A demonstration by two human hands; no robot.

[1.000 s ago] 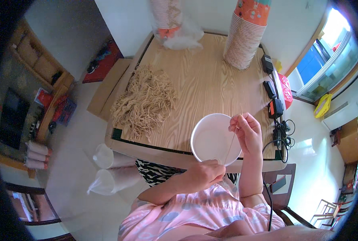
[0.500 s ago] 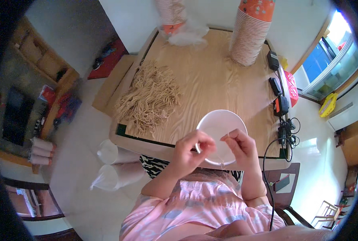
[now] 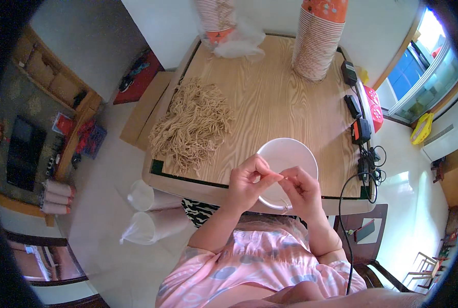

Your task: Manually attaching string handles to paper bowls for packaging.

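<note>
Landmark: light wooden table [image 3: 270,108] with dark green edge trim.

Off its left edge, on the floor: flat brown cardboard sheet [image 3: 145,109]. Below the near-left corner: 2 stacks of clear plastic cups [image 3: 152,211] lying on their sides.

On the table's left half: loose pile of tan string pieces [image 3: 194,124], spread from mid-table toward the near edge. Far edge, left of centre: stack of paper cups in a clear plastic bag [image 3: 219,23].

Near edge, centre-right: white round paper bowl [image 3: 290,156], overhanging the edge slightly. Left hand [image 3: 248,183] is over the bowl's near-left rim, fingers curled narrow, thumb and forefinger pinched. Right hand [image 3: 303,189] is over the near-right rim, fingers also narrow and pinched. The 2 pinches meet fingertip to fingertip above the bowl. Something thin seems held between them, too small to identify. Can't tell whether either hand touches the bowl.

Far-right of the table: tall stack of orange-patterned paper cups [image 3: 317,41]. Right edge: black power adapters and cables [image 3: 361,131], red plastic basket [image 3: 375,105] just beyond.
</note>
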